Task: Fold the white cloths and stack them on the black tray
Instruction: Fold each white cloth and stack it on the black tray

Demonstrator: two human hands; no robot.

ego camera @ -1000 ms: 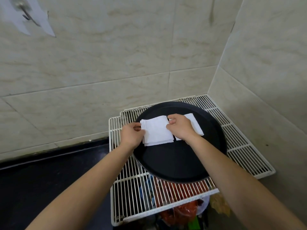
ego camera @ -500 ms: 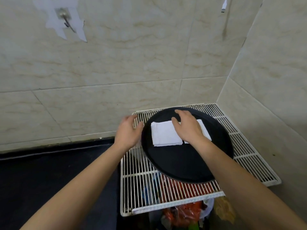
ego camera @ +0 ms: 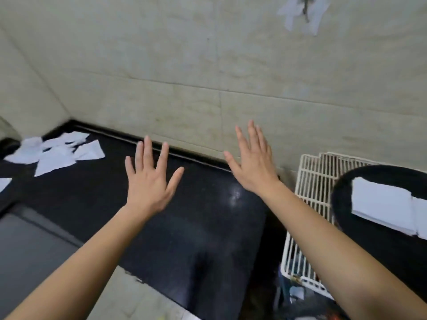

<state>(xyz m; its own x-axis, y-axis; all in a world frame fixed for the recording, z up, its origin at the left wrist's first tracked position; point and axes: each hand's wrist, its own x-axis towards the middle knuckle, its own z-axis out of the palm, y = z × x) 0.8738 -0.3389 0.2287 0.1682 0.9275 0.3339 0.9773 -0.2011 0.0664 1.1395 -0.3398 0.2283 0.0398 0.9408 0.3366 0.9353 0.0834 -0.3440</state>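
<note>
Hands: left hand [ego camera: 147, 181] and right hand [ego camera: 251, 165], both spread flat with straight fingers, holding nothing, poised above the black counter [ego camera: 208, 215]. Loose white cloths [ego camera: 55, 153]: an overlapping heap at the far left of the counter, near the corner, with one stray cloth [ego camera: 3, 183] at the frame edge, all well apart from either hand. Folded cloths [ego camera: 381, 204]: two piles side by side on the black tray [ego camera: 381, 175], far right. Hazards, as judged: the heaped cloths overlap, so lifting one may drag its neighbours along or off the counter; a loosely folded piece laid crooked on the piles could slide or spring open; the tray sits on a wire rack [ego camera: 312, 181], and a heavy press at its rim might rock it. Surface: dark, glossy, speckled counter, with a grey panel [ego camera: 27, 245] at lower left, its nature unclear. Room: pale tiled wall [ego camera: 184, 65] meeting at a corner on the left; a wall hook [ego camera: 305, 8] amid white tape remnants above. Frame is somewhat blurred.
</note>
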